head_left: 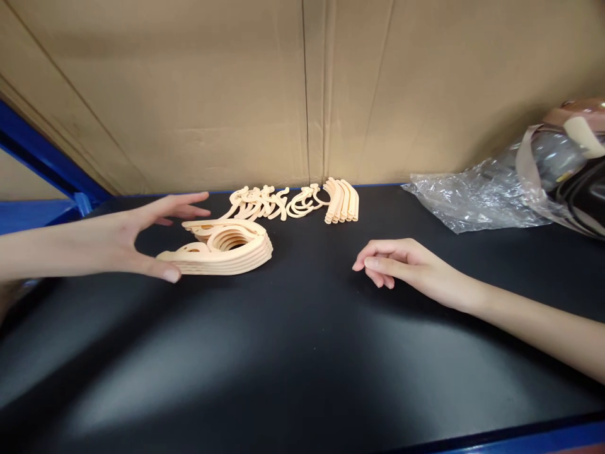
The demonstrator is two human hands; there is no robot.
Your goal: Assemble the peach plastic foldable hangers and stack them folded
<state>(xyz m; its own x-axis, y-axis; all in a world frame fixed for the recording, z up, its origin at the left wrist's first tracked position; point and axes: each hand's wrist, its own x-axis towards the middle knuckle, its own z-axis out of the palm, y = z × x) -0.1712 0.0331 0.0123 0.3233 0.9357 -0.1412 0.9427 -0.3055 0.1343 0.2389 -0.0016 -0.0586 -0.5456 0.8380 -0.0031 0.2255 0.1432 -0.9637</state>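
1. My L hand (137,236): thumb & fingers spread wide around the L end of the cream stack (231,261); can't tell if touching.
2. My R hand (406,265): fingers loosely curled, thumb nr index, can't tell if pressed tog.; over tbl (283,359), well R of stack.
3. Behind stack: small curved pcs (254,200), then bent pcs in a row (344,202) to their R.
4. Far R: clear plastic (482,198).
5. Back: cardboard (189,113).

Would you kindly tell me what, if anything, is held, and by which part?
Nothing appears held: the left hand spreads beside the stack of curved, beige, plastic-looking pieces; the right hand curls loosely.
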